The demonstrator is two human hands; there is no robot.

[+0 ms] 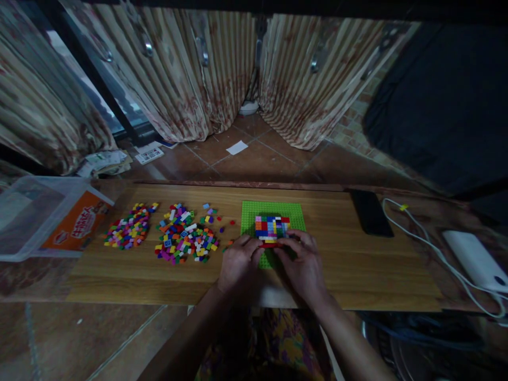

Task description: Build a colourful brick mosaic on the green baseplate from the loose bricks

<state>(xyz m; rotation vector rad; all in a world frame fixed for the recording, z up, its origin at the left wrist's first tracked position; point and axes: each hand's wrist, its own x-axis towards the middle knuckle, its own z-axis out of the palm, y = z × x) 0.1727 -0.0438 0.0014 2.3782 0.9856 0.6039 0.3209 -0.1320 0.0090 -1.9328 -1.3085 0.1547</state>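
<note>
On the wooden board lies a green studded baseplate (248, 211). A many-coloured block of toy bricks (271, 225) stands on its middle. Along the near side of that block runs a long red brick (271, 245). My left hand (239, 260) closes its thumb and fingers on the left end of the red brick. From the other side my right hand (305, 262) pinches its right end, with its fingers curled beside the block. My hands cover the near corners of the baseplate. Whether the red brick is pressed onto the studs cannot be made out.
Left of the baseplate are two heaps of loose bricks, a larger pile (184, 235) and a smaller pile (129, 227). A clear plastic bin (35, 211) stands far left. A black phone (371, 212), a white power bank (474, 259) and white cables (431, 246) lie right.
</note>
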